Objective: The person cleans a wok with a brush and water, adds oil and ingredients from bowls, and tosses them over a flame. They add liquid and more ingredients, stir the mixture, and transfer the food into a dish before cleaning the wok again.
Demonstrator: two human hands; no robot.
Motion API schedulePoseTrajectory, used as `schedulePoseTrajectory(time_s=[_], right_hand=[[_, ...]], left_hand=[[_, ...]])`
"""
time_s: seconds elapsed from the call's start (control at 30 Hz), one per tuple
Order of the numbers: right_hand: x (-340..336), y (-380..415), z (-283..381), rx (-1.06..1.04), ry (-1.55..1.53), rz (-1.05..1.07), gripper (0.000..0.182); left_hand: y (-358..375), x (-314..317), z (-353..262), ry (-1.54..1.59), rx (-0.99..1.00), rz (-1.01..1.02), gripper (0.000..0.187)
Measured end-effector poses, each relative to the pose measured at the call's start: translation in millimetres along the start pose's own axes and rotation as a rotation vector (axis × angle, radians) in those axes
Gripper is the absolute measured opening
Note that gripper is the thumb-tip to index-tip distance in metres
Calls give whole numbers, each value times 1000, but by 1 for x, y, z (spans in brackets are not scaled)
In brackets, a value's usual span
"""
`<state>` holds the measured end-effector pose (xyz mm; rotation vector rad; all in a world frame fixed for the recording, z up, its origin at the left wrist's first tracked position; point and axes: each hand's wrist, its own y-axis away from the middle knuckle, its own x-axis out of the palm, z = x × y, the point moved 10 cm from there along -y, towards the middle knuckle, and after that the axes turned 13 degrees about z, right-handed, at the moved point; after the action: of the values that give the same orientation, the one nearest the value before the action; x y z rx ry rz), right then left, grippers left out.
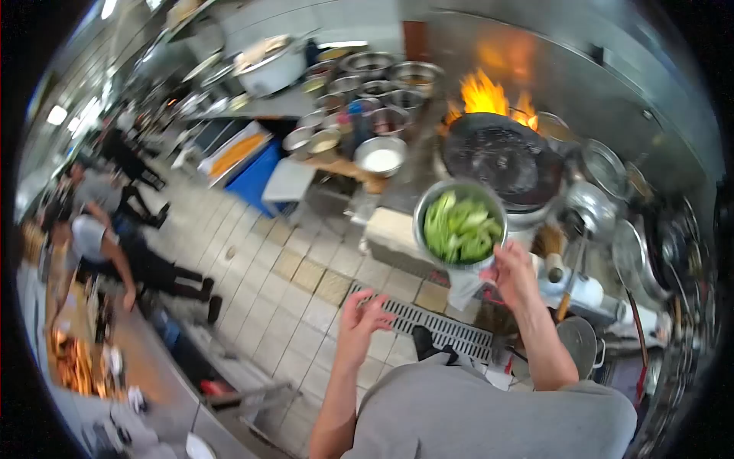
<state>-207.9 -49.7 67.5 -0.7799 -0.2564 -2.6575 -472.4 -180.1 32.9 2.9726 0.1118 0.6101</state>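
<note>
My right hand (514, 277) grips the near right rim of a round metal bowl (418, 222). Cut green leafy vegetables (462, 229) fill the bowl, which is held just in front of the stove. Behind it, a dark wok (489, 149) sits on the burner with shiny liquid inside. Tall orange flames (485, 96) rise at the wok's far edge. My left hand (363, 323) is in the air over the floor, fingers apart, holding nothing and apart from the bowl.
Several seasoning containers (381, 157) stand left of the stove. A ladle (585, 222), a brush (548, 243) and strainers (605, 164) lie right of the wok. A floor drain grate (436, 325) runs below. Other people (99, 237) stand at the left counter.
</note>
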Motion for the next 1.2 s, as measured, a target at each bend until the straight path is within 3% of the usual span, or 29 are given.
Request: schedulePoseTrajectory(time_s=[0.13,0.17,0.2,0.23,0.3,0.37,0.57,0.63,0.7,0.77,0.8,0.87,0.93,0.97,1.0,1.1,1.13,1.2], right_hand=[[-48,-66,117,-298,672,-207,15],[-46,-83,135,-314,978,-276,15],[-36,-103,151,-562,1661,-281,13],[-40,-123,154,-509,1706,-294,13],[-64,-160,161,-593,1891,-329,10],[-98,-195,165,-359,2082,-356,13],[-109,-156,180,-451,2046,-472,14],[-123,-133,158,-313,2026,-455,14],[-168,-127,135,-46,2035,-451,15],[-195,-130,143,-171,1998,-579,16],[-182,-122,149,-425,1988,-571,16],[-118,-113,147,-226,1647,-499,14],[-120,-132,104,-377,1074,-328,24],[-92,-142,78,-346,1089,-185,31],[-33,-138,40,-283,1111,-13,25],[13,-166,-135,-195,1224,435,18],[63,-130,-199,75,967,482,14],[172,-40,-294,383,811,644,8]], left_hand=[[13,-41,53,-130,-143,-86,26],[22,-53,68,-191,-182,-125,27],[34,-65,81,-226,-204,-161,27],[48,-77,94,-261,-228,-197,28],[84,-107,127,-300,-295,-272,30],[124,-126,148,-269,-368,-393,29],[202,-140,170,-198,-490,-614,29],[208,-136,168,-190,-501,-646,29],[214,-134,171,-47,-414,-663,28],[224,-141,171,-44,-381,-735,30],[230,-142,164,-40,-325,-736,29],[261,-158,162,-33,-209,-836,27],[311,-173,151,3,-119,-1035,28],[348,-187,154,-34,-52,-1185,29],[387,-193,150,48,7,-1334,29],[512,-202,136,166,338,-1765,19],[553,-205,142,203,429,-1897,16],[626,-204,147,312,633,-2065,15]])
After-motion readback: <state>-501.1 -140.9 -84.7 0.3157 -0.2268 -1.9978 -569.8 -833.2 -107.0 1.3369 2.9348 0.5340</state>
